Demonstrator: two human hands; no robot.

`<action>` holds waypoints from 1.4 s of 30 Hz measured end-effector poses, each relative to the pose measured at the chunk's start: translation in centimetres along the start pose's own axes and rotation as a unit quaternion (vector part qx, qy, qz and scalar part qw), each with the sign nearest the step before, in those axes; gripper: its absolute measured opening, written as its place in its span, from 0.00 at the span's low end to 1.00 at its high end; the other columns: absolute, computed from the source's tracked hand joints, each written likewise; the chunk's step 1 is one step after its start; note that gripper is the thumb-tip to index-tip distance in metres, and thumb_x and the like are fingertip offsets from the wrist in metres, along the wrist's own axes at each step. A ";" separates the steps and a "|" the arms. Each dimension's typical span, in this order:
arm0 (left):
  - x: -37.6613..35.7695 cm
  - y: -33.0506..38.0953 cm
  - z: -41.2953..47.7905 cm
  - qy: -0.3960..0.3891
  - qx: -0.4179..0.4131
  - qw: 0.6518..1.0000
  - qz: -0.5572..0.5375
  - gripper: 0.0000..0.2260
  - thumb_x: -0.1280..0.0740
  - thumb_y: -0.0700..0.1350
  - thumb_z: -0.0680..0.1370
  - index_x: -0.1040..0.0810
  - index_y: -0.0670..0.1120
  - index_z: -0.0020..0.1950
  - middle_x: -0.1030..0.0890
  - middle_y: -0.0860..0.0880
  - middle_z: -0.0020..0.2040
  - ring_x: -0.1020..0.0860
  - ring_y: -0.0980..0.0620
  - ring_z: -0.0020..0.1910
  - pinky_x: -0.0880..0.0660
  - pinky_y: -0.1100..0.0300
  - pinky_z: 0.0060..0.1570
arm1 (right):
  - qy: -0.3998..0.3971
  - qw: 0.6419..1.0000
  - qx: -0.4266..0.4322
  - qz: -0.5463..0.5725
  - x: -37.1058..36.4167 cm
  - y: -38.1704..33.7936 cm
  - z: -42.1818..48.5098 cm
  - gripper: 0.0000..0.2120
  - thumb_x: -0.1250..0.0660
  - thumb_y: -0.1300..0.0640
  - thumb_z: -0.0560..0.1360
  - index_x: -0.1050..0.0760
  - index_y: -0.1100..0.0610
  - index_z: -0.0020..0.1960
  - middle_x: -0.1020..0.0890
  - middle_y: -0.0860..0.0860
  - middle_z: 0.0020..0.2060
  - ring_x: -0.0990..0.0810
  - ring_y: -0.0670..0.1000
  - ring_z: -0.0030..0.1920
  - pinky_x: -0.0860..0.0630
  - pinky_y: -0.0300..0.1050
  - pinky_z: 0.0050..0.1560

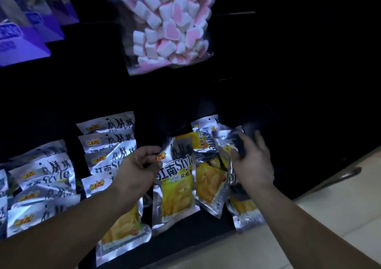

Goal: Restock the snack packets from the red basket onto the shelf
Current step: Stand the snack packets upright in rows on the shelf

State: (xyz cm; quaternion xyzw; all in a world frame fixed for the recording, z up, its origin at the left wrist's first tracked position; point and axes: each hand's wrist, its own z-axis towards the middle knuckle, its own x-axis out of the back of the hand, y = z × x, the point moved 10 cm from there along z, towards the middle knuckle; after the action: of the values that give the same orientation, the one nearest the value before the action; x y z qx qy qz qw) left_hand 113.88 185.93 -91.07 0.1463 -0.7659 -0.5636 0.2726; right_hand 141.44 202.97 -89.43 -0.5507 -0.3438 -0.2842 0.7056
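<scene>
The left hand (140,165) sits just left of the view's middle, its fingers curled, thumb and fingertips pinching the top left corner of the middle packet (177,182). That packet is silver with a yellow snack printed on it and lies flat on the dark shelf (185,242), its top toward 12 o'clock.

At 3 o'clock from the left hand, the right hand (253,165) is curled round the upper edge of the right packet (223,143), which is crumpled and tilted, raised above the others. Beneath and beside it more packets (208,180) overlap, leaning toward 5 o'clock, and one reaches the shelf's front edge at 4 o'clock.

At 9 o'clock from the left hand, two columns of the same silver packets lie overlapped like roof tiles, tops toward 12 o'clock. One more lies partly under the left forearm at 6 o'clock.

At 12 o'clock in the view hangs a clear marshmallow bag (171,27), pink and white pieces inside. Purple boxes (24,37), blurred, stand at 10 o'clock. Pale floor (340,217) shows at 4 o'clock.
</scene>
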 end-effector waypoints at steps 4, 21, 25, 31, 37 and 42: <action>1.7 -0.3 0.4 0.010 0.004 1.000 -0.027 0.14 0.32 0.35 0.81 0.21 0.45 0.65 0.19 0.43 0.51 0.19 0.53 0.36 0.16 0.58 0.40 | -0.046 0.990 0.112 0.075 -4.5 -5.0 -1.0 0.21 0.31 0.57 0.77 0.24 0.45 0.69 0.34 0.50 0.77 0.38 0.55 0.77 0.28 0.56 0.69; 4.3 -3.7 0.7 0.016 0.068 0.994 -0.080 0.13 0.31 0.33 0.80 0.21 0.45 0.63 0.22 0.37 0.51 0.20 0.49 0.33 0.21 0.62 0.28 | -0.132 0.973 0.181 -0.052 -12.1 -6.0 -2.5 0.19 0.27 0.46 0.74 0.21 0.44 0.65 0.22 0.46 0.62 0.31 0.53 0.69 0.37 0.52 0.71; 4.9 -3.2 1.2 0.021 0.059 0.994 -0.086 0.13 0.32 0.33 0.80 0.21 0.44 0.63 0.23 0.41 0.50 0.21 0.44 0.48 0.21 0.63 0.28 | -0.185 0.960 0.187 -0.100 -14.1 -7.1 -2.6 0.20 0.27 0.43 0.73 0.21 0.40 0.64 0.28 0.47 0.71 0.38 0.53 0.75 0.45 0.62 0.77; 5.7 -3.0 1.1 0.019 0.055 0.994 -0.088 0.12 0.31 0.33 0.80 0.20 0.45 0.62 0.23 0.42 0.50 0.21 0.47 0.39 0.22 0.64 0.27 | -0.169 0.963 0.173 -0.117 -14.1 -7.8 -2.5 0.05 0.30 0.50 0.76 0.17 0.41 0.49 0.28 0.46 0.72 0.36 0.54 0.74 0.45 0.58 0.77; 6.9 -1.6 1.1 0.042 0.038 0.994 -0.097 0.12 0.29 0.35 0.79 0.19 0.48 0.60 0.18 0.39 0.55 0.19 0.46 0.35 0.20 0.61 0.31 | -0.006 0.973 0.230 -0.023 -7.3 -12.9 -1.3 0.04 0.35 0.57 0.81 0.23 0.49 0.52 0.20 0.44 0.51 0.26 0.51 0.51 0.34 0.45 0.42; 6.3 0.8 0.4 0.041 0.022 0.995 -0.090 0.14 0.30 0.37 0.80 0.21 0.49 0.64 0.17 0.45 0.54 0.18 0.44 0.39 0.20 0.61 0.32 | -0.060 0.958 0.210 0.186 -2.3 -15.2 -1.6 0.03 0.40 0.55 0.84 0.31 0.50 0.52 0.26 0.46 0.37 0.27 0.47 0.35 0.33 0.45 0.32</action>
State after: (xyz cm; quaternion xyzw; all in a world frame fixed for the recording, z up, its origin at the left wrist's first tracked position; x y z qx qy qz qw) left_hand 108.61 183.17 -88.84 0.2435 -0.7498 -0.5625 0.2492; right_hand 128.47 197.96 -82.65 -0.4601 -0.3295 -0.0356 0.8237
